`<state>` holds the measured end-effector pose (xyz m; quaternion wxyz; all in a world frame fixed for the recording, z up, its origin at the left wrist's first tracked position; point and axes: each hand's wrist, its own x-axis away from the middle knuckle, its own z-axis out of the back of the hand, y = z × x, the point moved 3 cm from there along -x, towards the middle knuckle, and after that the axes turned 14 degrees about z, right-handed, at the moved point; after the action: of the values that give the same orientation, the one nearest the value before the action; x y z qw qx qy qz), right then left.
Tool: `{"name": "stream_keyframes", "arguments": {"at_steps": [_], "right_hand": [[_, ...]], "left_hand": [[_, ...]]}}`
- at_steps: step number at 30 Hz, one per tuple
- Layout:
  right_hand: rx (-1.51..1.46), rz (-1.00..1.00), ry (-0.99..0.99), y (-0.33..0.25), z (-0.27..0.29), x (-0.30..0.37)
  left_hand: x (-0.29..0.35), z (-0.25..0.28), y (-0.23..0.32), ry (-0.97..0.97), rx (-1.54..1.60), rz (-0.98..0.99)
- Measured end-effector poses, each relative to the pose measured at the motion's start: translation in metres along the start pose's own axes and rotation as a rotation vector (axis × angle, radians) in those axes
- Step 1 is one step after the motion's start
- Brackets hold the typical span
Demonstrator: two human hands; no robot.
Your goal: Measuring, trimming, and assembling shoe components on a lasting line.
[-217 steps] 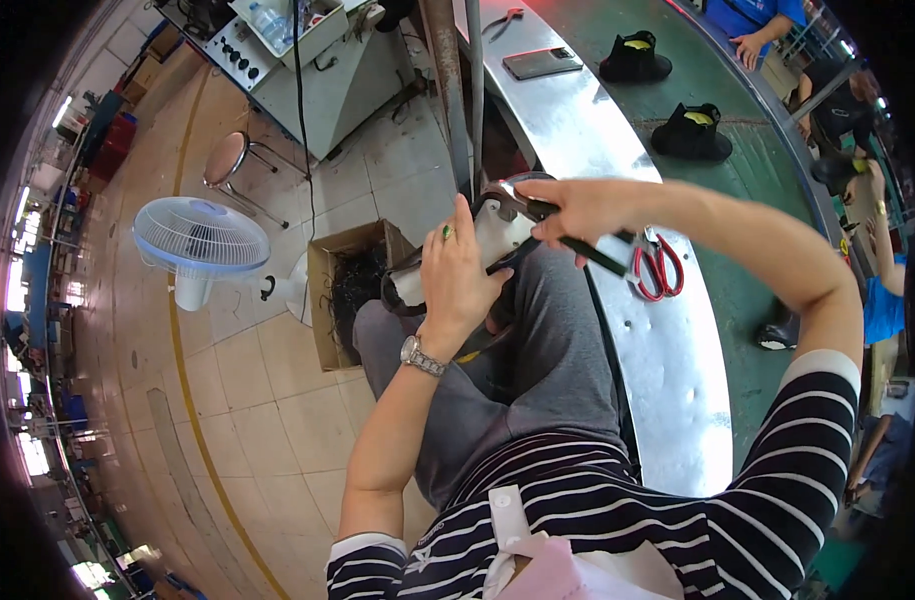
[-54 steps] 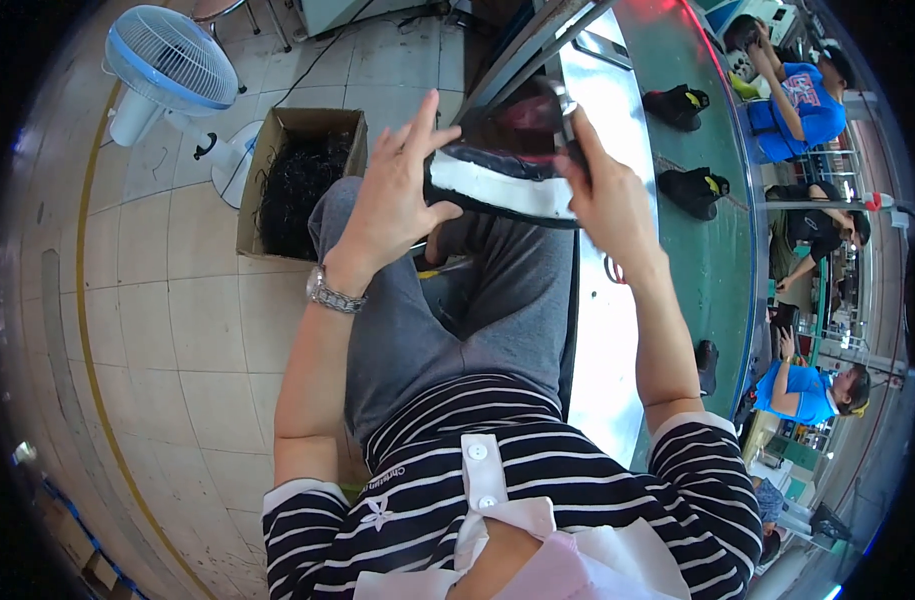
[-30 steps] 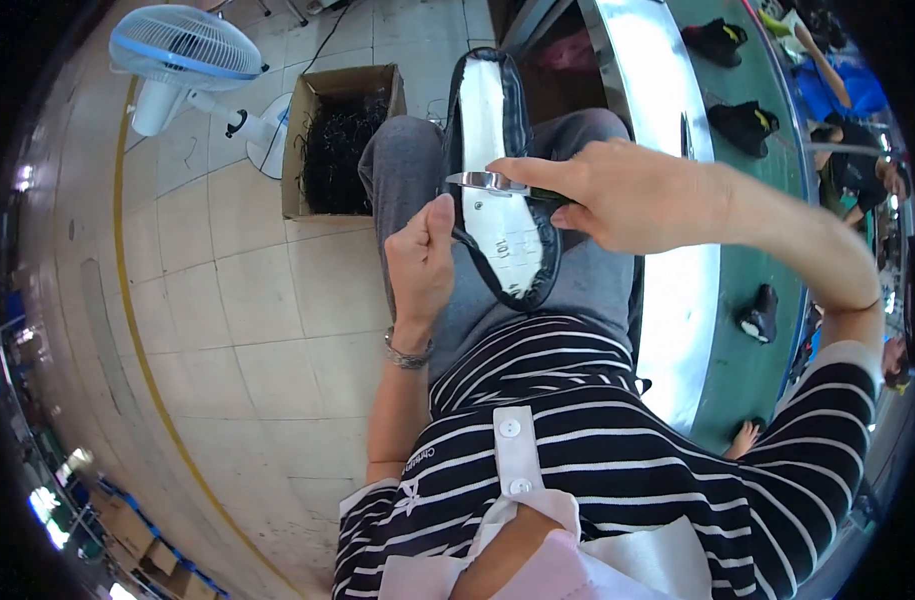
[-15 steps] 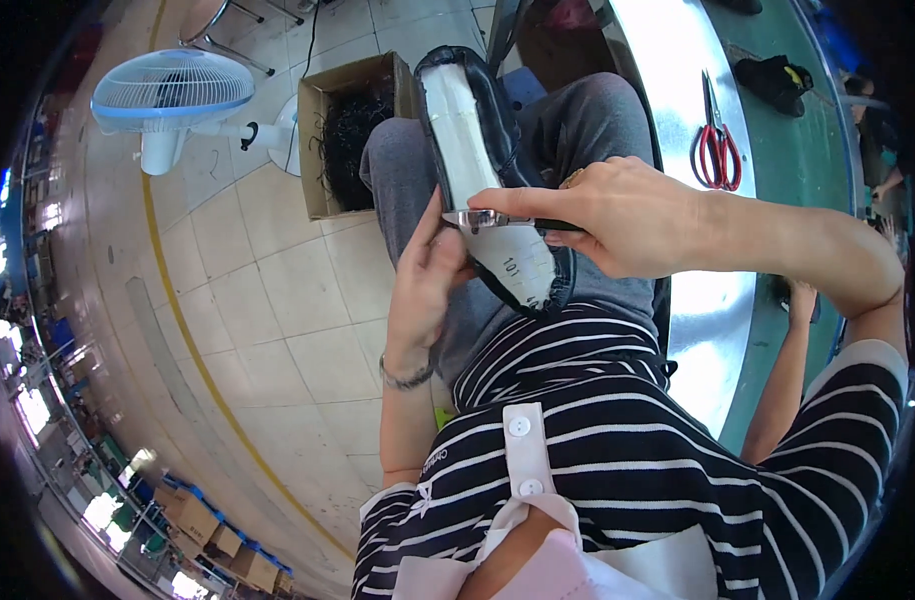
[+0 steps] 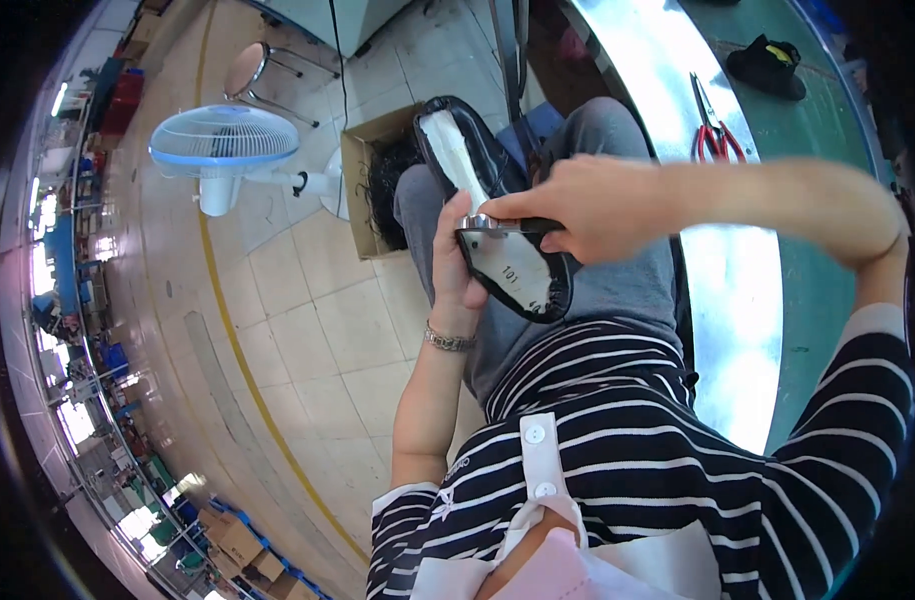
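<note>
A black leather shoe lies sole-up across my lap, its white underside facing me and its black edges folded in around the rim. My left hand grips the shoe's left side, thumb on the edge near the waist. In my right hand is a knife-like tool with a black handle and a short shiny metal head. The forefinger stretches along the tool, and its metal head rests across the middle of the underside, close to my left thumb. The exact shape of the blade is hard to make out.
Beyond my left knee stands a cardboard box holding black strips. A blue-and-white fan and a round stool are farther left. Red-handled scissors lie on the metal bench; a black shoe sits beyond.
My left hand has closed around the shoe's side, its thumb now up beside the tool's head. The view has shifted, and another person's forearm at the right is gone from sight.
</note>
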<state>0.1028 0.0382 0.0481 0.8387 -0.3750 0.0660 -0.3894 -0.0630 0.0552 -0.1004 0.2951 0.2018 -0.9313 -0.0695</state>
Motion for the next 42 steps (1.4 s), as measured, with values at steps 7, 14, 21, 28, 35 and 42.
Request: {"name": "stream_keyframes", "arguments": {"at_steps": [7,14,21,28,35,42], "right_hand": [[0.344,0.396,0.226,-0.020,0.055,-0.053],[0.914,0.153,-0.128,0.025,0.043,-0.074],[0.861,0.189,-0.156,0.025,0.030,-0.069],[0.727,0.093,-0.195,0.023,0.017,-0.052],[0.533,0.043,-0.100,0.012,0.006,-0.041],[0.432,0.047,-0.084,-0.009,-0.002,-0.030]], "left_hand": [[0.009,-0.009,0.005,0.183,-0.099,-0.149],[0.009,0.000,0.011,0.162,-0.131,-0.116],[0.006,0.006,0.013,0.110,-0.117,-0.072],[0.005,0.004,0.010,0.082,-0.104,-0.060],[0.008,0.007,0.011,0.056,-0.173,-0.035],[0.017,0.001,0.008,-0.059,-0.346,0.005]]}}
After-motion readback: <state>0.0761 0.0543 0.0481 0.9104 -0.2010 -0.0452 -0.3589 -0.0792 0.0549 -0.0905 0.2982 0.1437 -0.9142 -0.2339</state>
